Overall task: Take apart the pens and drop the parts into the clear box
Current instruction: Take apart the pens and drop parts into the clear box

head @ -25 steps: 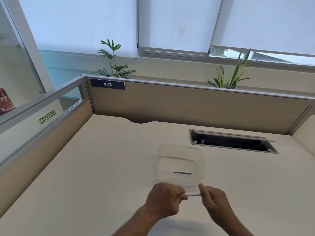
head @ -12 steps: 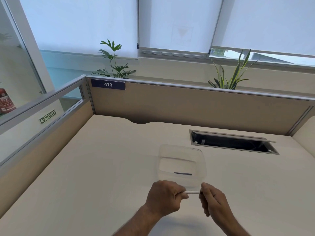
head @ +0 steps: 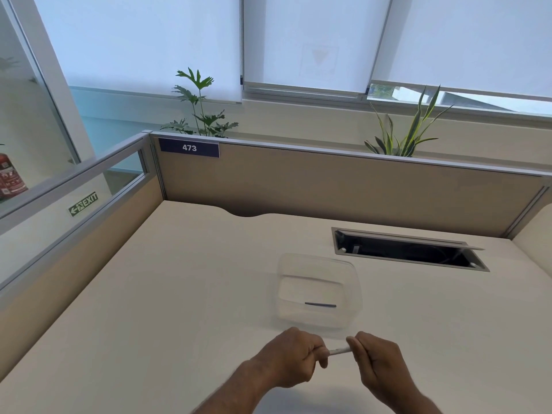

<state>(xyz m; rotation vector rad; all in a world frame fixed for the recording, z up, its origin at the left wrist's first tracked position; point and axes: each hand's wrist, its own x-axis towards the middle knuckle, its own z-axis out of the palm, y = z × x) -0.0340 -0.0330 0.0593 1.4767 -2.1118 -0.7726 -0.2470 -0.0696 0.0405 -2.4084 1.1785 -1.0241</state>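
Change: almost none since a second ago.
Hands: left hand [head: 294, 358] and right hand [head: 379, 361] both pinch the thin white plastic pen [head: 339, 350], not yet apart.
Place: pen at 6 o'clock of the clear plastic box [head: 318, 319], above the tabletop [head: 179, 294].
Box: one dark thin part [head: 320, 305] inside.

Both forearms are reaching forward and converging just short of the near wall of the clear box [head: 318, 289]. The left hand [head: 294, 355] is curling into a loose fist, knuckles up. The right hand [head: 378, 358] is pinching inward, fingertips facing the left hand.
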